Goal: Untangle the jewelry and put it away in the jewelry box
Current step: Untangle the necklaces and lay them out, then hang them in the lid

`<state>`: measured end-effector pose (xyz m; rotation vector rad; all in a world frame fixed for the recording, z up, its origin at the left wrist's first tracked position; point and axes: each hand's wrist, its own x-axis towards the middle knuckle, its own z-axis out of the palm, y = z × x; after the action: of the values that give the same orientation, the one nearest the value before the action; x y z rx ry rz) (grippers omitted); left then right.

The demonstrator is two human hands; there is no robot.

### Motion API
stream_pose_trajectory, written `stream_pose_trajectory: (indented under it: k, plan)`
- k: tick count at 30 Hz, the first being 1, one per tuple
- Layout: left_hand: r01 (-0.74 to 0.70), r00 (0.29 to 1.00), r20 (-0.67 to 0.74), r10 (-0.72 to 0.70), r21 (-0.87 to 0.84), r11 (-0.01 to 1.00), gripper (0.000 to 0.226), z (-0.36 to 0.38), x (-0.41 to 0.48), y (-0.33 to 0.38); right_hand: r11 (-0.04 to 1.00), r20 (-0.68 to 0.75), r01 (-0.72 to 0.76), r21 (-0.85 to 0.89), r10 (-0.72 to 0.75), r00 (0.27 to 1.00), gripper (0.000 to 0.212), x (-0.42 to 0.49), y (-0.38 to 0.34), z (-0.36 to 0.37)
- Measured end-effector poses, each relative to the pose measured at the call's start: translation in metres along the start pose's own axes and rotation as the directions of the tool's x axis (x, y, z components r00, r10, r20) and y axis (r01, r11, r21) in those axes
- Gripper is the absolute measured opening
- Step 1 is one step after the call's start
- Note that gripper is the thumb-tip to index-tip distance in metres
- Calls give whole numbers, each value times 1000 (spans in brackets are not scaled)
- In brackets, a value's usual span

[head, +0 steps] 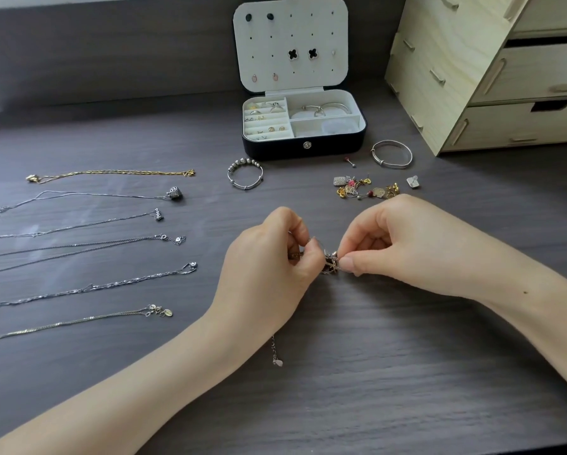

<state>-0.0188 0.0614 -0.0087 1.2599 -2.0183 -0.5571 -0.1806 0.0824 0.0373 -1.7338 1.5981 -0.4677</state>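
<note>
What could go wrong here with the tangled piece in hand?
1. The left hand and right hand both pinch the tangled chain; pulling apart may tighten the knot or snap a link.
2. Its loose tail trails by the left wrist and could snag.
3. The earring pile sits just beyond the right knuckles; a nudge might scatter it.
</note>
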Motion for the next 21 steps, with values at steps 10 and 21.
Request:
stream_pose_trajectory:
  k: [10, 21]
  plan:
    - [14, 1000, 7, -14, -9, 1000, 19, 0, 0, 2, 992, -21, 3, 125, -1, 1000, 20, -2, 1, -8]
    - [19, 1000, -10, -19, 22, 1000, 25, 1, 0, 0, 851, 33, -4, 524, -16, 999, 14, -3, 1, -14]
